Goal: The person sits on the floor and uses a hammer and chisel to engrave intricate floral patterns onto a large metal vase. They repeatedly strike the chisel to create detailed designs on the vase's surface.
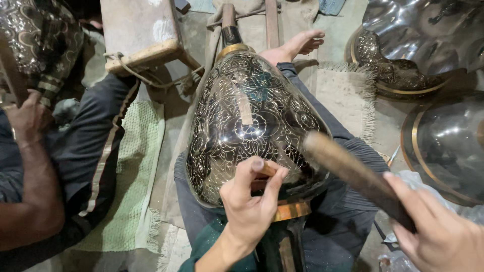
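The vase [252, 126], a large dark metal vessel covered in fine engraved floral lines, lies on its side across the person's lap, its neck pointing away toward the wooden support [229, 25] and its brass-banded foot nearest the body; this attitude appears to turn the widest part of the belly up to the tools and lets the legs cradle it against rolling. The left hand [249, 206] rests on the lower belly with its fingers [244, 174] curled and pinching a small chisel [266, 170], whose tip appears to meet the metal surface; the heel of the hand sits near the vase, which would steady the tip. The right hand [438, 231] is closed around the lower end of a wooden mallet [353, 174], whose blurred head hangs just above and beside the chisel. A bare foot [297, 45] lies beside the neck, seemingly bracing that end. At left, another person's hand [27, 118] holds a second engraved piece [40, 40] apart from this work, beside a wooden block [141, 35] tied with cord. A green mat [131, 171] covers the floor at left. At right, more dark vessels [443, 141] with brass rims stand well clear of the mallet's path.
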